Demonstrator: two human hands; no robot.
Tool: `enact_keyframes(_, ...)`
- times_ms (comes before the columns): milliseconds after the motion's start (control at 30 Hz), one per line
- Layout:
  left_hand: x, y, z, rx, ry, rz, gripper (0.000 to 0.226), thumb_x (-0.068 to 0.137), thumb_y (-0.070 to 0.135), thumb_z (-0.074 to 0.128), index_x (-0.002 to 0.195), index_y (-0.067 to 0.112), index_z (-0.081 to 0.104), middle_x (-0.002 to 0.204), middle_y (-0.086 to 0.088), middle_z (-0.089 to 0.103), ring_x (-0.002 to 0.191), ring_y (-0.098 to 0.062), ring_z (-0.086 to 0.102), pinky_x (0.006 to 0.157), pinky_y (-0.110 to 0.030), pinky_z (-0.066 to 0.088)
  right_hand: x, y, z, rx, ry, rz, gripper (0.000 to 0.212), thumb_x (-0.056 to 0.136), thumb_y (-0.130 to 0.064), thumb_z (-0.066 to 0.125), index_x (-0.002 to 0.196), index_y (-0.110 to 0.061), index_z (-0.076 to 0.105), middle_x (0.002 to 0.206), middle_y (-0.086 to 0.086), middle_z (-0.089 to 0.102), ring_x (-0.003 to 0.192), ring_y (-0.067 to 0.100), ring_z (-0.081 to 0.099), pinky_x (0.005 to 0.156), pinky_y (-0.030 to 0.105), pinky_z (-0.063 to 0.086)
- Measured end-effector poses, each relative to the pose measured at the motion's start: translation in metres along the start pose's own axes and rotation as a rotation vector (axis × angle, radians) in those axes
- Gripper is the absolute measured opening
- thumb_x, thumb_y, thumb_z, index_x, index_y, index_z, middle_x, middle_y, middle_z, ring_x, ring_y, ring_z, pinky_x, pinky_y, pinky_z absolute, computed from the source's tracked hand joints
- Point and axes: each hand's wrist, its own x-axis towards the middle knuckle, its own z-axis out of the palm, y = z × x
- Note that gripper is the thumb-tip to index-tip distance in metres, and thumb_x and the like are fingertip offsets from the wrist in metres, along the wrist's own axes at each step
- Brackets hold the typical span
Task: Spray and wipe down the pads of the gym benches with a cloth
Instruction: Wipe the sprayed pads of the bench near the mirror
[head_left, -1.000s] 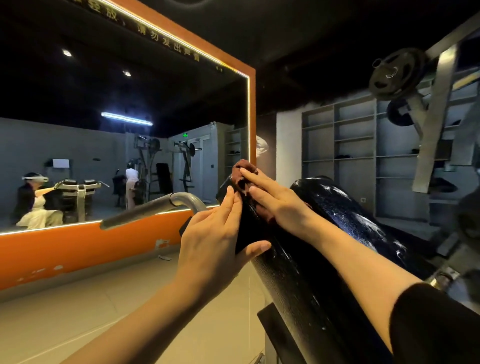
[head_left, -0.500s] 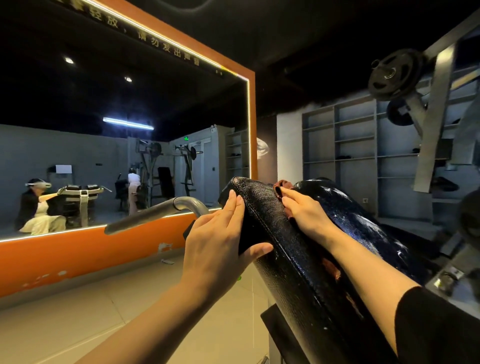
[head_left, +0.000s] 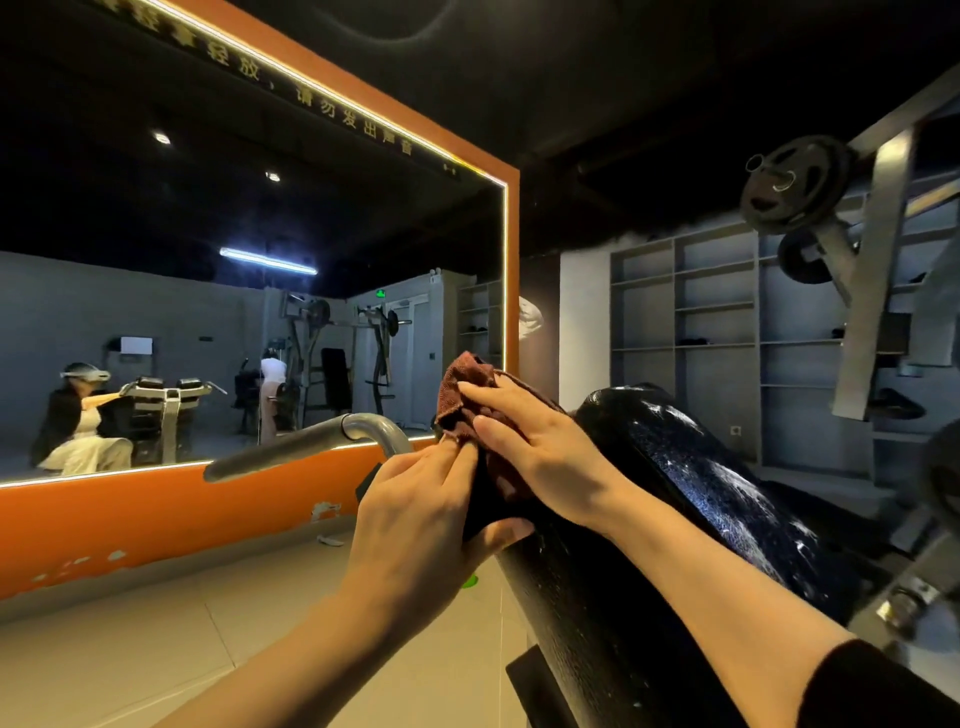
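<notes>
A black padded bench pad (head_left: 587, 587) slopes up from the lower right to the middle of the view, with a second shiny wet black pad (head_left: 691, 467) right beside it. A reddish-brown cloth (head_left: 465, 387) is bunched over the near pad's top end. My right hand (head_left: 530, 447) lies on the cloth with fingers straight, pressing it against the pad's top. My left hand (head_left: 426, 514) grips the pad's left edge just below, thumb on the near face and fingers round the far side, fingertips touching the cloth. No spray bottle is in sight.
A grey metal handle bar (head_left: 311, 441) curves out left of the pad. A big orange-framed wall mirror (head_left: 511, 291) reflects gym machines and people. Weight plates (head_left: 795, 182) hang on a steel frame at upper right. Grey shelves (head_left: 717, 322) line the back wall. Tiled floor (head_left: 208, 634) lies below.
My right hand pulled the cloth from the gap between the two pads back up and left over the near pad's top end. My left hand kept its hold on the pad's edge.
</notes>
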Motion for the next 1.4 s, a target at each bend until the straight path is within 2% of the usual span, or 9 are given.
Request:
enact_keyframes(167, 0.001, -0.002, 0.003, 0.043, -0.039, -0.024, 0.090, 0.086, 0.074, 0.026, 0.134, 0.002, 0.054, 0.135, -0.016, 0.056, 0.107, -0.027, 0.067, 0.085, -0.038, 0.055, 0.018, 0.020, -0.014, 0.106, 0.037, 0.191, 0.042, 0.098, -0.051, 0.042, 0.139, -0.042, 0.046, 0.149, -0.009, 0.042, 0.139, 0.015, 0.036, 0.118, 0.050, 0.021)
enact_keyframes(367, -0.001, 0.000, 0.001, -0.011, -0.016, -0.031, 0.088, 0.087, 0.074, 0.027, 0.131, 0.004, 0.058, 0.127, -0.012, 0.063, 0.102, -0.025, 0.069, 0.084, -0.036, 0.055, 0.009, 0.000, -0.001, 0.131, -0.001, 0.138, 0.045, 0.100, -0.041, 0.044, 0.145, -0.033, 0.041, 0.149, -0.004, 0.042, 0.135, 0.017, 0.039, 0.116, 0.042, 0.030)
enact_keyframes(467, -0.001, -0.001, 0.002, -0.034, 0.002, -0.014, 0.085, 0.091, 0.074, 0.023, 0.121, 0.006, 0.064, 0.112, -0.008, 0.071, 0.093, -0.023, 0.071, 0.084, -0.035, 0.055, 0.011, -0.004, 0.007, -0.092, 0.003, 0.016, 0.044, 0.103, -0.038, 0.041, 0.147, -0.033, 0.038, 0.156, -0.009, 0.032, 0.144, 0.012, 0.026, 0.120, 0.042, 0.024)
enact_keyframes(633, -0.001, -0.001, 0.003, 0.017, -0.025, -0.015, 0.088, 0.084, 0.071, 0.032, 0.133, 0.002, 0.055, 0.130, -0.014, 0.061, 0.106, -0.027, 0.067, 0.087, -0.037, 0.053, 0.032, 0.003, -0.002, 0.050, -0.006, 0.146, 0.056, 0.090, -0.057, 0.043, 0.140, -0.032, 0.047, 0.138, -0.004, 0.052, 0.126, 0.018, 0.047, 0.109, 0.045, 0.039)
enact_keyframes(767, 0.000, 0.000, 0.000, 0.010, -0.030, -0.031, 0.090, 0.085, 0.073, 0.031, 0.134, 0.002, 0.054, 0.134, -0.015, 0.057, 0.107, -0.030, 0.067, 0.086, -0.039, 0.054, 0.034, 0.003, 0.001, 0.088, 0.050, 0.247, 0.043, 0.101, -0.044, 0.040, 0.142, -0.032, 0.046, 0.146, -0.004, 0.046, 0.133, 0.019, 0.041, 0.113, 0.044, 0.035)
enact_keyframes(1000, -0.004, 0.000, -0.001, -0.042, 0.012, 0.009, 0.077, 0.084, 0.069, 0.040, 0.122, 0.006, 0.063, 0.114, -0.008, 0.070, 0.096, -0.024, 0.070, 0.085, -0.036, 0.054, -0.002, -0.006, 0.004, 0.054, 0.039, 0.063, 0.044, 0.101, -0.030, 0.047, 0.145, -0.033, 0.041, 0.153, -0.006, 0.037, 0.142, 0.015, 0.029, 0.118, 0.041, 0.025)
enact_keyframes(1167, -0.004, -0.001, -0.001, -0.056, -0.042, -0.018, 0.091, 0.087, 0.074, 0.027, 0.136, 0.001, 0.052, 0.136, -0.016, 0.055, 0.113, -0.030, 0.064, 0.094, -0.040, 0.049, 0.013, 0.008, -0.005, 0.133, 0.129, 0.276, 0.046, 0.097, -0.046, 0.044, 0.140, -0.032, 0.049, 0.144, -0.001, 0.049, 0.131, 0.021, 0.044, 0.113, 0.048, 0.032)
enact_keyframes(1267, -0.013, 0.007, -0.003, -0.097, -0.041, 0.023, 0.091, 0.083, 0.072, 0.036, 0.138, 0.000, 0.049, 0.140, -0.017, 0.052, 0.121, -0.031, 0.058, 0.102, -0.041, 0.042, 0.009, 0.011, -0.006, 0.076, 0.171, 0.352, 0.043, 0.101, -0.040, 0.041, 0.143, -0.030, 0.046, 0.148, -0.001, 0.045, 0.136, 0.022, 0.038, 0.116, 0.048, 0.026)
enact_keyframes(1400, -0.026, 0.025, -0.004, -0.124, -0.029, 0.040, 0.080, 0.087, 0.062, 0.039, 0.137, 0.001, 0.049, 0.141, -0.017, 0.050, 0.124, -0.029, 0.056, 0.104, -0.042, 0.044, -0.004, 0.009, -0.009, 0.059, 0.185, 0.377, 0.044, 0.103, -0.037, 0.037, 0.146, -0.030, 0.041, 0.153, -0.002, 0.039, 0.140, 0.020, 0.034, 0.118, 0.047, 0.023)
